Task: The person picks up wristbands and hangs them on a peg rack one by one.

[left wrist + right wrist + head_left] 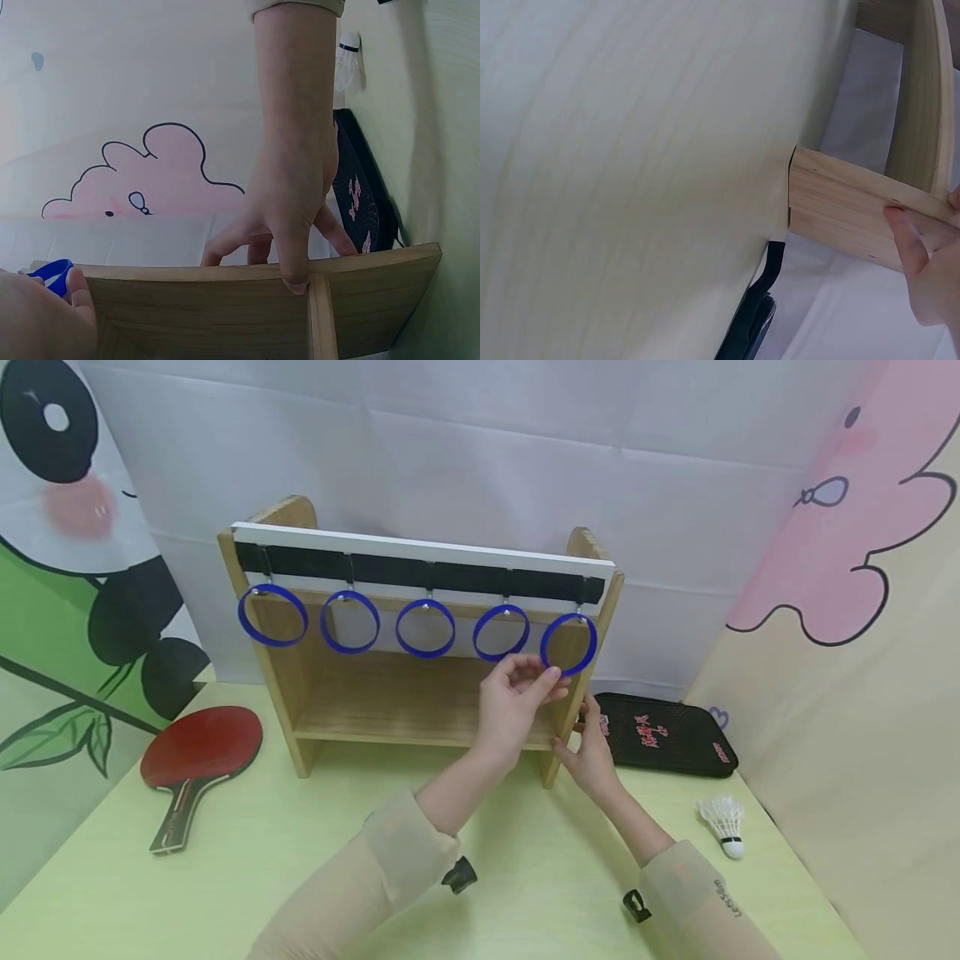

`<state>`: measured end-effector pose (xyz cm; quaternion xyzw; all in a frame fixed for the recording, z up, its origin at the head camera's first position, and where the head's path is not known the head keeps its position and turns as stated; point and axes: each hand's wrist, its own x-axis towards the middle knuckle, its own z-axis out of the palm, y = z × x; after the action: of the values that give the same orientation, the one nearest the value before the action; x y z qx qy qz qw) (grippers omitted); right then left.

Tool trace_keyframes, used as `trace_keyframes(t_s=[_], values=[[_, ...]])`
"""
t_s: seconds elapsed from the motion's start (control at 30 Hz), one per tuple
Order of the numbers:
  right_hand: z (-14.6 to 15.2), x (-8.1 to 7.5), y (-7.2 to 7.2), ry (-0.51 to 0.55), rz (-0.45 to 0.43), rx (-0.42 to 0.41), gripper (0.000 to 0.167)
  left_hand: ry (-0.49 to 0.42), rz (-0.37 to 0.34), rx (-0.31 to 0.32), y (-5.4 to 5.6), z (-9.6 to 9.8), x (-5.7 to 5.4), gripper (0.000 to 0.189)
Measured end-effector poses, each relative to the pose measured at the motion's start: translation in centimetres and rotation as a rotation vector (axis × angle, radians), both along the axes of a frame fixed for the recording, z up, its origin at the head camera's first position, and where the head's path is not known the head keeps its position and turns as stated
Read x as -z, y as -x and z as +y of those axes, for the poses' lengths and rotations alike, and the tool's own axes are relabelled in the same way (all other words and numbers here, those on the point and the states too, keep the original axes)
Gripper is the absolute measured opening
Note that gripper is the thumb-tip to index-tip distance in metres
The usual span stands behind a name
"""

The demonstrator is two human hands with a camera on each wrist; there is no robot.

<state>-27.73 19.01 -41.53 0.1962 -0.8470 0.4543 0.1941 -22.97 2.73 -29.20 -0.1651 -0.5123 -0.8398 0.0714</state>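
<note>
My left hand (pixel 513 706) pinches the lower rim of the rightmost blue ring (pixel 549 635), which hangs from a hook. In the left wrist view, the thumb and fingers stand on either side of that blue ring (pixel 56 274). My right hand (pixel 592 756) grips the right side panel of a wooden rack (pixel 427 737), thumb in front and fingers round the outer face. The left wrist view shows this right hand (pixel 289 195) over the panel edge. At the right wrist view's edge, the right hand (pixel 934 281) rests against the panel (pixel 847 202).
Several more blue rings (pixel 426 653) hang along the black strip (pixel 390 568) on the rack's front. On the table, a red table tennis bat (pixel 202 747) lies left; a black case (pixel 667 735) and a white shuttlecock (pixel 723 822) lie right. A printed cloth stands behind.
</note>
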Motion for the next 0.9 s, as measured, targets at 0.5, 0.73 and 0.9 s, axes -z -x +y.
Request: trace_keyframes(t_s=[0.5, 0.73, 0.9], values=[[0.5, -0.7, -0.3, -0.031, -0.007, 0.01, 0.088, 0.185, 0.13, -0.039, -1.8, -1.6, -0.5, 0.037], [1.5, -2.8, -1.4, -0.058, -0.05, -0.002, 0.079, 0.301, 0.283, -0.042, -3.2, -3.5, -1.0, 0.04], [1.9, -4.8, -2.6, -0.034, 0.005, 0.003, 0.07, 0.443, 0.43, -0.164, -4.2, -5.4, -0.5, 0.041]])
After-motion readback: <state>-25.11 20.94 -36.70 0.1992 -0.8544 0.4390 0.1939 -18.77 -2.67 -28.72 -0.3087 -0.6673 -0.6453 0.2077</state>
